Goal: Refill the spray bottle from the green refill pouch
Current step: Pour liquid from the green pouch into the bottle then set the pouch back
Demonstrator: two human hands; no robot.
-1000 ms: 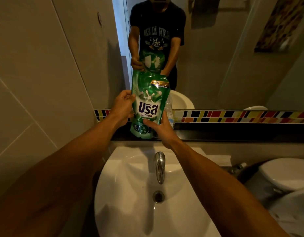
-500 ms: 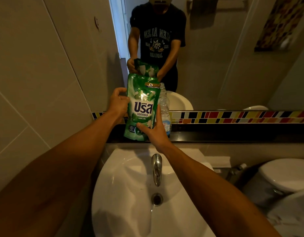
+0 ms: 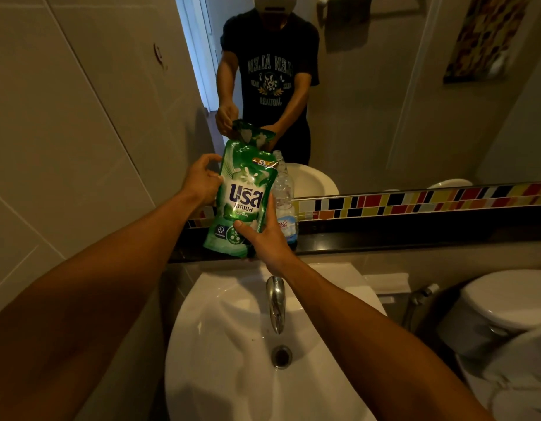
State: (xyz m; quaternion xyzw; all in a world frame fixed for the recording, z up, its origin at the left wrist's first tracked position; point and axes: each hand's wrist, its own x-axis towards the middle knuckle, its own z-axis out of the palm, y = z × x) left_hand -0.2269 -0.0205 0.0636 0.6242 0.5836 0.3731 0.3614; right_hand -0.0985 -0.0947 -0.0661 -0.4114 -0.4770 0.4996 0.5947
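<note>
The green refill pouch [image 3: 243, 199] stands nearly upright above the dark ledge [image 3: 384, 238], tilted a little to the right. My left hand [image 3: 200, 180] grips its upper left edge. My right hand [image 3: 267, 238] holds its lower right corner from below. Just behind the pouch's right side stands a clear plastic bottle [image 3: 284, 189] with an open neck and a blue-and-white label; the pouch's top right corner is close to that neck. No spray head is visible on the bottle.
A white sink [image 3: 226, 344] with a chrome tap [image 3: 275, 302] lies below my arms. A mirror [image 3: 384, 86] fills the wall above a coloured tile strip [image 3: 415, 200]. A toilet [image 3: 506, 299] stands at the right, a tiled wall at the left.
The pouch has dropped lower and shifted left relative to the bottle, so the bottle's neck now shows beside its top right corner. Both hands kept their hold.
</note>
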